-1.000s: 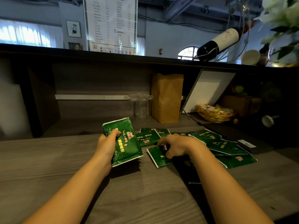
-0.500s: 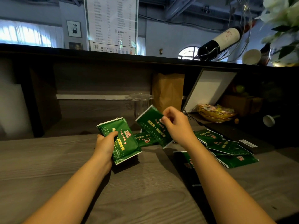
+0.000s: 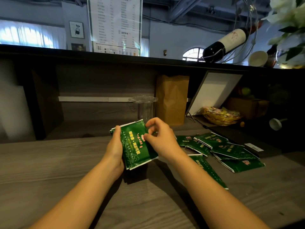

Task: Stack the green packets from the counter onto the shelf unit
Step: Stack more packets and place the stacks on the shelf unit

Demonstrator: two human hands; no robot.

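Presently my left hand clasps a bundle of green packets tilted above the counter; my right hand pinches its right edge, I judge to square it (loose packets lie rightward, not yet shelved).

The packets are glossy green film with white sealed edges. The worktop is matt grey wood with visible grain. The bag is matt brown paper. Left of the bag, a jar is clear and smooth, glass or plastic. Right of the bag, a basket looks woven, shiny gold. Above the bag, a glossy dark glass bottle with a matt label lies in metal wire.
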